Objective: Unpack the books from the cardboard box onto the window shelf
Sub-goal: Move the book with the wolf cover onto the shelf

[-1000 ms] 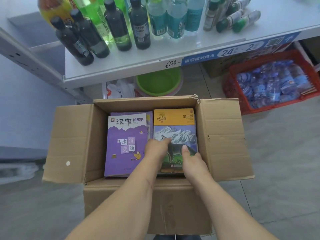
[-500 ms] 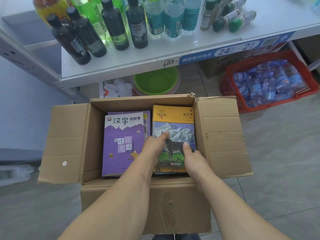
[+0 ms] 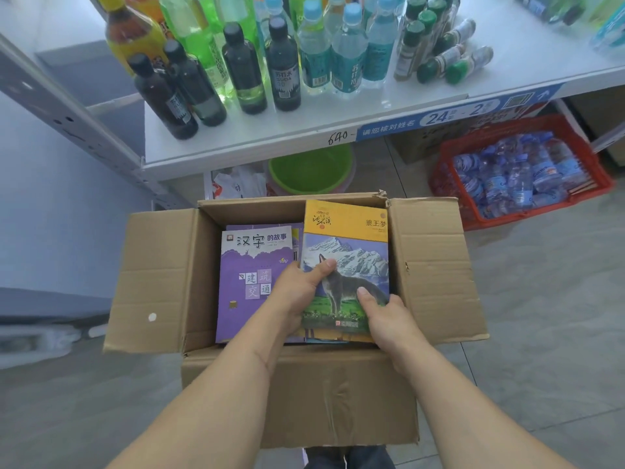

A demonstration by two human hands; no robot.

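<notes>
Box: the cardboard box [image 3: 297, 397] is sitting open on the floor, flaps spread to both sides, just in front of the shelf [image 3: 338, 130].
Wolf book: the yellow book [image 3: 351, 245] with a wolf on its cover is lying tilted on the right stack in the box, its far edge reaching up to the box's back wall.
Left hand: the left hand [image 3: 297, 292] is gripping the wolf book's left edge, thumb lying on the cover, fingers tucked under and out of sight.
Right hand: the right hand [image 3: 389, 319] is closing on the book's near right corner, thumb pressing on the cover, the other fingers hidden beneath.
Purple book: the purple book [image 3: 250, 279] is lying flat on the left stack, just beside the wolf book, partly covered by the left wrist.
Shelf: bottles [image 3: 284, 66] are standing crowded on its left and middle part.
Under the shelf: a green basin [image 3: 311, 170] is sitting behind the box; a red crate [image 3: 521, 170] of water bottles is standing to the right.
</notes>
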